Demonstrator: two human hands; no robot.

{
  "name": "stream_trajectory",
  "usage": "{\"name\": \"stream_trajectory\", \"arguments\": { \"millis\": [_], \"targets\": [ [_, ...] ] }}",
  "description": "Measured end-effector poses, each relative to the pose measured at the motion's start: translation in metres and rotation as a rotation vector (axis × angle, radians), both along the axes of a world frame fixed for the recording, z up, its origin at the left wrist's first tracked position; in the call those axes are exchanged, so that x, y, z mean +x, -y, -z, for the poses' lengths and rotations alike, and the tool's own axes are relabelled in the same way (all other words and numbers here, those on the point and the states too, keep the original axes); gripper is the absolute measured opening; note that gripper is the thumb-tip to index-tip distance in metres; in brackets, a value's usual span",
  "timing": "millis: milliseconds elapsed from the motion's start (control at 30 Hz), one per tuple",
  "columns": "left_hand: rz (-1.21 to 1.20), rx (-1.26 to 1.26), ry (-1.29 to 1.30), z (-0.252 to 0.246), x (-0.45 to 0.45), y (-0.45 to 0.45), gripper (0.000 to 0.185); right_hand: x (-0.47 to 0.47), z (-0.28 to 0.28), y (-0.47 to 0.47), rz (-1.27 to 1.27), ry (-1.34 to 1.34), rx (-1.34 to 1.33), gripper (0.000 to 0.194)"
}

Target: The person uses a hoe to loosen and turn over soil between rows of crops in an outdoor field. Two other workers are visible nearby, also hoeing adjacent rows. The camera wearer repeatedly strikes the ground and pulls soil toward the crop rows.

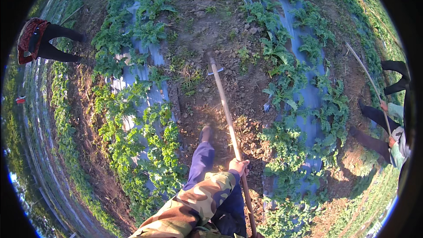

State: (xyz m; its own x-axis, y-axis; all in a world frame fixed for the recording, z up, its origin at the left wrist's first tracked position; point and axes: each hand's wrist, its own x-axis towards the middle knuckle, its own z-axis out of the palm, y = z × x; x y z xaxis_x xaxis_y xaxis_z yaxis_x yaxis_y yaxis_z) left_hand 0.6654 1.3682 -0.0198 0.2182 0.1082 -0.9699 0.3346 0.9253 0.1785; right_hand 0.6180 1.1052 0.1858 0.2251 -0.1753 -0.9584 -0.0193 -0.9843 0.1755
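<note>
A long-handled hoe (228,114) slants away from me over the dirt path. Its metal blade (215,70) is down at the soil among small clods, part of it behind the handle. Around the middle of the wooden handle, my left hand (238,166) is closed, the arm in a camouflage sleeve reaching in from the lower left. Only a sliver of my right hand (259,235) shows at the bottom edge, against the lower end of the handle. Weeds (190,77) grow just left of the blade.
Leafy kale-like rows (132,105) line the path's left side, with similar plants (287,72) on the right, growing through plastic mulch film (309,99). My shoe (205,134) stands on the path. One person (49,41) is at far left; another (380,132) at right holds a long-handled tool (365,67).
</note>
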Motion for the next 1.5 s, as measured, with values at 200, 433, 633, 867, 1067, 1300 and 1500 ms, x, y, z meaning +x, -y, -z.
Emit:
{"name": "stream_trajectory", "arguments": {
  "millis": [200,433,633,867,1067,1300,1500],
  "targets": [
    [-0.083,0.334,-0.007,0.033,0.018,-0.106,0.013,0.012,0.081,-0.071,-0.261,0.213,0.313,0.039],
    [0.154,0.205,-0.154,-0.005,-0.013,0.004,0.017,-0.015,0.011,0.001,0.020,0.047,0.180,0.035],
    [0.340,0.004,0.060,-0.045,-0.045,0.076,0.021,-0.018,-0.021,0.027,0.022,-0.015,0.005,0.033],
    [0.057,-0.169,0.028,-0.021,-0.030,0.053,0.023,-0.010,-0.033,0.034,0.015,-0.026,-0.025,0.031],
    [-0.055,0.166,0.012,-0.002,0.005,-0.063,0.018,-0.005,0.040,-0.015,-0.083,0.059,0.252,0.034],
    [0.064,0.208,-0.221,0.011,-0.036,-0.052,0.015,-0.007,0.020,-0.014,-0.180,-0.030,0.131,0.038],
    [0.051,0.080,-0.245,-0.009,-0.069,0.047,0.013,0.002,-0.022,0.020,-0.088,-0.072,-0.007,0.036]
  ]
}}
